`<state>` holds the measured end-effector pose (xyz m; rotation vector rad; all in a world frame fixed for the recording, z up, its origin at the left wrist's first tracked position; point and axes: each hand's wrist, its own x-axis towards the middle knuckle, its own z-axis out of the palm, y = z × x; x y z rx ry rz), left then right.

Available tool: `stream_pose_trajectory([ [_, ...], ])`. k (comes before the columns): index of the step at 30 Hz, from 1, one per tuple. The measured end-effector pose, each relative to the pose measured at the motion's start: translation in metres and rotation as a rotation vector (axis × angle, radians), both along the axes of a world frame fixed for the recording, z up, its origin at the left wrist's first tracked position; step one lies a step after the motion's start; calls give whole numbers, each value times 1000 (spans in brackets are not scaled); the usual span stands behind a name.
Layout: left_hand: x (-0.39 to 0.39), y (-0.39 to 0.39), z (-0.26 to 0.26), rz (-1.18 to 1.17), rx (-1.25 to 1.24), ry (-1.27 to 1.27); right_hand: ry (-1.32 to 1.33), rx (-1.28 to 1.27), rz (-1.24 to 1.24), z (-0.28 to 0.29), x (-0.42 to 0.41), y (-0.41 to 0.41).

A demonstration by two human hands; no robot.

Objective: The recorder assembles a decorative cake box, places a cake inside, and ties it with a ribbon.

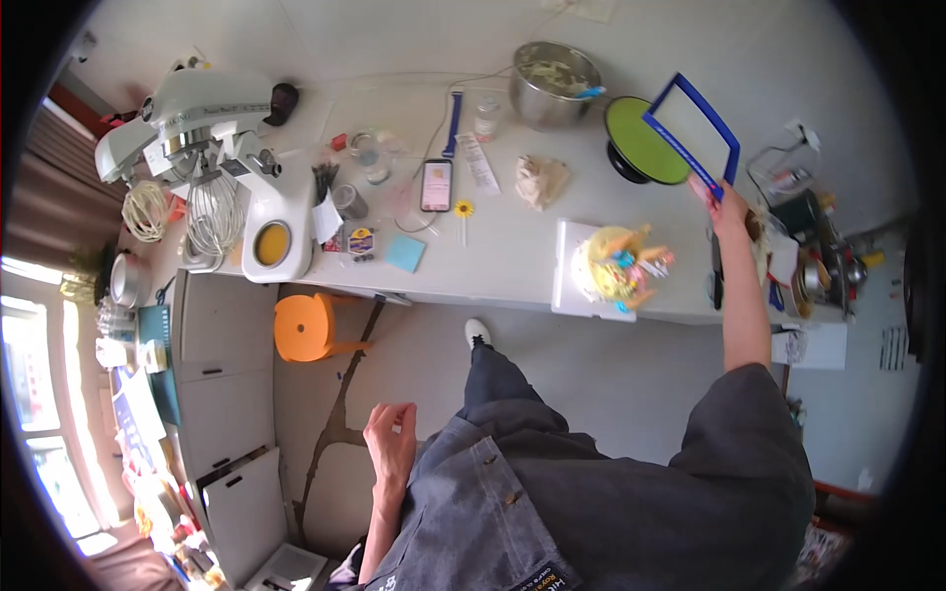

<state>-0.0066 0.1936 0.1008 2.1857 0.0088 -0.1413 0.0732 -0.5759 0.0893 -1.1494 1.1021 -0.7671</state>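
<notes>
My right hand (728,210) grips the lower corner of a blue frame (728,137) with a pale or see-through middle, held up at the back right. Part of it overlaps a round green turntable (644,140) on a black base. My left hand (392,436) hangs over the floor beside my apron, fingers loosely curled, with nothing seen in it. A decorated cake (613,262) with yellow, blue and pink toppings stands on a white board (567,255) near the table's front edge. A crumpled beige cloth (541,181) lies behind it.
A steel mixing bowl (554,85) holds cream and a blue-handled spatula. Stand mixers (211,111) with whisks fill the left. Between are a phone (437,185), a yellow flower pick (463,210) and a blue paper square (405,253). An orange stool (303,327) stands under the table's edge.
</notes>
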Motion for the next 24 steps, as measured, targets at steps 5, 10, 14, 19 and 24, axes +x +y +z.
stream_pose_trajectory([
  [5, 46, -12, 7, 62, 89, 92, 584, -534, 150, -18, 85, 6],
  [10, 54, -17, -2, 189, 125, 243, 167, -601, 1090, 11, 206, 176],
  [14, 62, -26, -6, 187, 126, 261, -6, -546, 1392, -28, 314, 320],
  [19, 52, -20, 0, 297, 239, 211, 252, -889, 1303, -80, 463, 399],
  [24, 14, 13, -11, 530, 278, 263, 424, -1078, 844, -185, 584, 366],
])
